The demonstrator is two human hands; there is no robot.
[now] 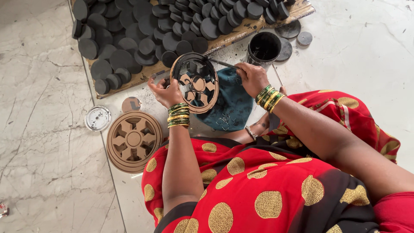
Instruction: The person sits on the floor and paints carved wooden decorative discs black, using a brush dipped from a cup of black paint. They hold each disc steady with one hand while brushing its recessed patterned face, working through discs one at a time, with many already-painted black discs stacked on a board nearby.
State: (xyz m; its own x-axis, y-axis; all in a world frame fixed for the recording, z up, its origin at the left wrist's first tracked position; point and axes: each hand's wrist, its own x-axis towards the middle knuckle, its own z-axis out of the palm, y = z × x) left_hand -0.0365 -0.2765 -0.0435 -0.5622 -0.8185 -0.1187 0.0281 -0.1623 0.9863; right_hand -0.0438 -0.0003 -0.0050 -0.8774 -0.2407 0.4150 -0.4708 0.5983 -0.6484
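My left hand (166,92) grips a round wooden cut-out wheel (195,82) by its left rim and holds it tilted up on edge; the wheel is partly coated in black paint. My right hand (251,77) holds a thin paintbrush (222,63) whose tip touches the wheel's upper right rim. Under the wheel lies a dark teal cloth (230,108) on my lap and the floor. A black paint pot (264,46) stands just beyond my right hand.
A second, unpainted wooden wheel (133,141) lies flat on the marble floor at my left knee. Beside it are a small round metal lid (98,118) and a small wooden disc (131,104). Several black-painted discs (142,30) cover a board at the back.
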